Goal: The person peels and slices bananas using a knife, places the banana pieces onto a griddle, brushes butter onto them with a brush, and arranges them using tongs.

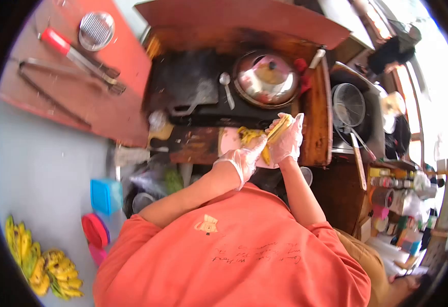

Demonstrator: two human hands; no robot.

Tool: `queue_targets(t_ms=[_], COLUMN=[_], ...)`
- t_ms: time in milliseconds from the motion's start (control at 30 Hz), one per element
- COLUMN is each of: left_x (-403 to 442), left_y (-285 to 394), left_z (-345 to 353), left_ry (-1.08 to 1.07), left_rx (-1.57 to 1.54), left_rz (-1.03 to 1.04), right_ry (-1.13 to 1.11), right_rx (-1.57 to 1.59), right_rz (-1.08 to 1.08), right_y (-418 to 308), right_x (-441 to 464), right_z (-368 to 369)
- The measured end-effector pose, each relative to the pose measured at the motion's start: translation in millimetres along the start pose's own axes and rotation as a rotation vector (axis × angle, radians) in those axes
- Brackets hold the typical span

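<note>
Both hands wear clear plastic gloves. My right hand (287, 140) is wrapped round a peeled banana (280, 128), held tilted above the front edge of the counter. Close beside it, my left hand (245, 157) has its thumb and fingers together near the banana's lower end; whether it pinches something there is too small to tell. Under the hands lies a pink board (229, 139) with yellow banana peels (249, 134) on it, partly hidden by the gloves.
Behind the hands are a lidded pan (267, 77), a spoon (227, 91) and a dark griddle (183, 77). Tongs (55, 94) lie on the red surface at left. Banana bunches (29, 256) sit lower left. A strainer (349, 105) stands right; another person (395, 48) is upper right.
</note>
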State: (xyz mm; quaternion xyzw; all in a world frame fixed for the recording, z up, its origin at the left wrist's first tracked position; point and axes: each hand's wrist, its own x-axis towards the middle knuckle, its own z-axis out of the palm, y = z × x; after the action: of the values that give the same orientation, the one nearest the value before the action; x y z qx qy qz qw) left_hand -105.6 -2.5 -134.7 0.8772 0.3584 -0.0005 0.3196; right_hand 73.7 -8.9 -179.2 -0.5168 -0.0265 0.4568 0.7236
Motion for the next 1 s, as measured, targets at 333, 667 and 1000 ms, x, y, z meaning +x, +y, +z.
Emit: queue_targets(t_ms=[333,667,1000], left_x=[-75.8,-74.1,-65.7], left_y=[-144.1,-211.3,-209.7], left_z=[98.5,111.1,114.6], left_ry=[-0.029,-0.078,-0.154], left_rx=[-0.128,-0.055,0.037], left_rz=[-0.321,-0.472,-0.476], right_ry=[-0.121,-0.225,-0.491], right_rx=[-0.035,-1.023,-1.118], right_rz=[0.593,0.387,0.172], right_y=[245.9,288.6,295.8], right_x=[31.0,52.0,72.7], right_z=[-16.8,14.1,-13.7])
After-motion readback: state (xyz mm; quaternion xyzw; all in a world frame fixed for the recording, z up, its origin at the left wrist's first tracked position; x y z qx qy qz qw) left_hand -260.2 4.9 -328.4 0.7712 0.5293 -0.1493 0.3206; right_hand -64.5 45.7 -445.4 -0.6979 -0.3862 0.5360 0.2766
